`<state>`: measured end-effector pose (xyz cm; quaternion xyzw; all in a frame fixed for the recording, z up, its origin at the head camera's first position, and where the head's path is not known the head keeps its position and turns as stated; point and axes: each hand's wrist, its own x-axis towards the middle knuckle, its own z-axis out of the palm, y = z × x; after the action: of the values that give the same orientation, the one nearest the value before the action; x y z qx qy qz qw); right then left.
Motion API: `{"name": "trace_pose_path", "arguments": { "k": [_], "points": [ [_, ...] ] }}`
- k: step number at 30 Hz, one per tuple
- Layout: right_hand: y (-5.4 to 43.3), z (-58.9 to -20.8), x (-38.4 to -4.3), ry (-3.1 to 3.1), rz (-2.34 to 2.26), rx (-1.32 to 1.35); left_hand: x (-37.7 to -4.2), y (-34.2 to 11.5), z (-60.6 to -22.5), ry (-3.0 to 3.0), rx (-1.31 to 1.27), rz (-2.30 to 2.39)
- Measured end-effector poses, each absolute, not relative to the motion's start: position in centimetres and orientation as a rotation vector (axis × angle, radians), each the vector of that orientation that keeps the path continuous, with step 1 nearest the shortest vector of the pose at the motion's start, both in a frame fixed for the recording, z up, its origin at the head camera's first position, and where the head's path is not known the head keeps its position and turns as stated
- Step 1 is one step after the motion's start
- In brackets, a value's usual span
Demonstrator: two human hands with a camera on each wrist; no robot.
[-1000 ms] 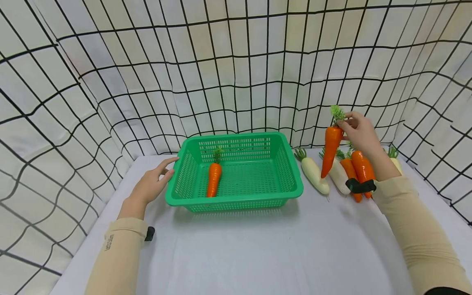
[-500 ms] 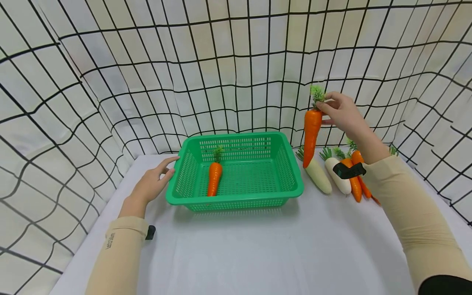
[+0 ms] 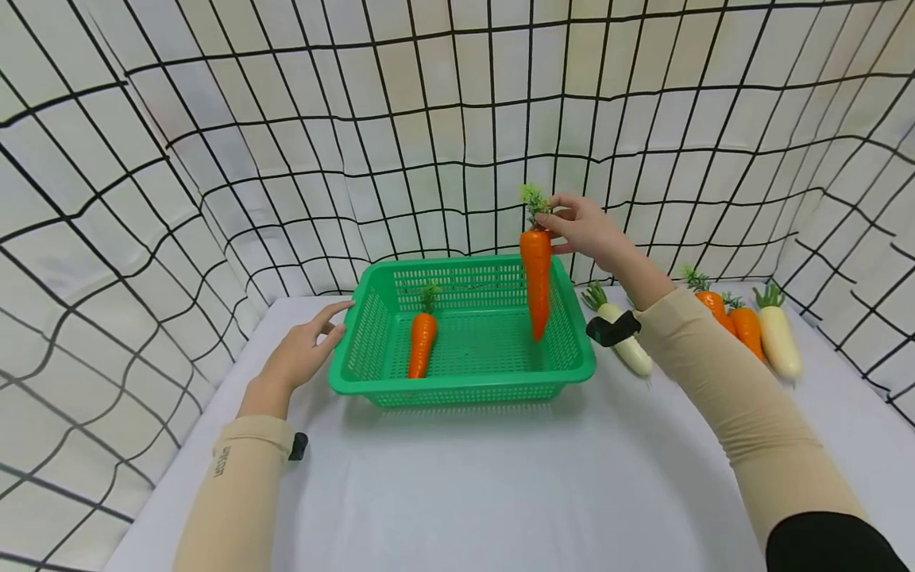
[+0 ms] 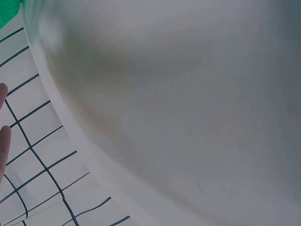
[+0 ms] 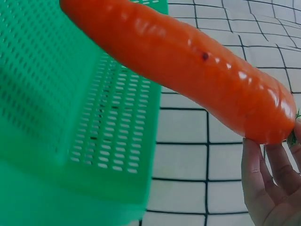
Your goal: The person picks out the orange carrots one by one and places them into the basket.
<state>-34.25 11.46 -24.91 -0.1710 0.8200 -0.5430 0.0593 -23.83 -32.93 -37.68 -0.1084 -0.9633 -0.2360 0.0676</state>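
Left sleeve (image 3: 232,492): beige, dark lettering on it, at the lower left of the frame; a black strap (image 3: 298,447) shows at its cuff.
Right sleeve (image 3: 743,413): beige, slanting up from the lower right towards the centre; another black strap crosses below the wrist.
White cloth (image 3: 457,485): spreads over the bottom and middle of the frame, under the basket.
Left hand (image 3: 303,349): left of centre, gripping nothing, fingers loosely extended, with the fingertips at the left rim of the green basket (image 3: 465,385); in the left wrist view only 2 fingers show, at the left edge.
Basket: in the middle of the frame, upright on the cloth, with slotted walls.
Carrot in the basket (image 3: 422,343): lies in the left part, leaves towards the back.
Held carrot (image 3: 538,278): right of centre, over the basket's right part, hanging nearly upright with the tip down; contact with the basket floor cannot be told.
Right hand (image 3: 582,230): upper right of centre, thumb and fingers pinching the held carrot by its leafy end.
Pale radish (image 3: 632,353): just right of the basket, partly covered by the strap.
Far-right vegetables: 2 carrots (image 3: 747,327) and 1 white radish (image 3: 781,342), the right sleeve crossing before them.
Wall (image 3: 443,131): white, black-gridded, across the top and sides.
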Motion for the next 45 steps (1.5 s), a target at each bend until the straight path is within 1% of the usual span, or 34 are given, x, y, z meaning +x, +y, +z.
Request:
{"name": "trace_pose_path", "arguments": {
  "k": [14,23,27,34,39,45],
  "points": [
    [5.2,-29.0,-35.7,2.392,-1.713,-0.453,-23.7,-32.8,-37.4,-2.923,-0.308,-0.712],
    [2.5,-30.6,-35.9,2.298,-1.815,-0.397,-23.7,-32.7,-37.5,-2.918,-0.315,-0.716],
    [1.8,-31.1,-36.2,2.294,-1.817,-0.411,-23.6,-32.7,-37.4,-2.916,-0.313,-0.706],
    [0.8,-32.1,-36.9,2.369,-1.647,-0.476,-23.7,-32.8,-37.4,-2.918,-0.306,-0.699],
    [0.2,-32.8,-37.0,2.387,-1.51,-0.461,-23.7,-32.9,-37.5,-2.917,-0.305,-0.701],
    [0.0,-33.3,-37.1,2.489,-1.195,-0.465,-23.8,-32.9,-37.6,-2.906,-0.319,-0.717]
  ]
}}
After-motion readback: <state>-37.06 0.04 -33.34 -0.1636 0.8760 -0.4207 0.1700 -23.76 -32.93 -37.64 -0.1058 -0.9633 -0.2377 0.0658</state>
